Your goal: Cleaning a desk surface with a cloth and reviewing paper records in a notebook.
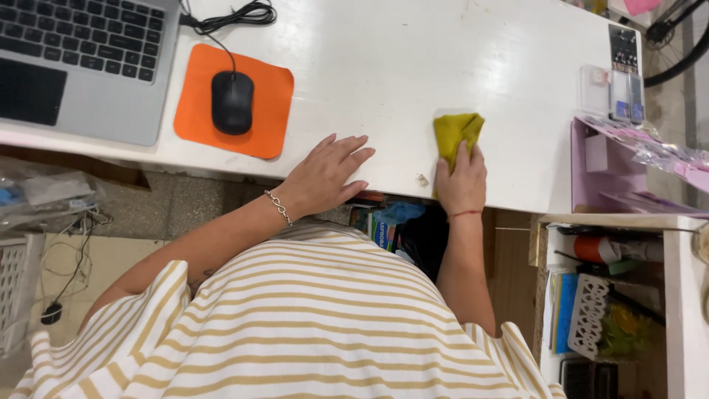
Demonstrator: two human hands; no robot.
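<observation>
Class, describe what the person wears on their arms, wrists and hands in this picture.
Both forearms are bare. The left wrist carries a thin chain bracelet; the right wrist has a thin red thread band. Loose short sleeves of a white top with mustard stripes cover the upper arms. No rings are discernible.

The laptop [77,63] is cut off by the top-left edge.

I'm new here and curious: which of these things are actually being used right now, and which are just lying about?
In use:
right hand pressing the yellow cloth
left hand flat on the white desk

Lying about:
laptop
black mouse
orange mat
clear boxes
</observation>
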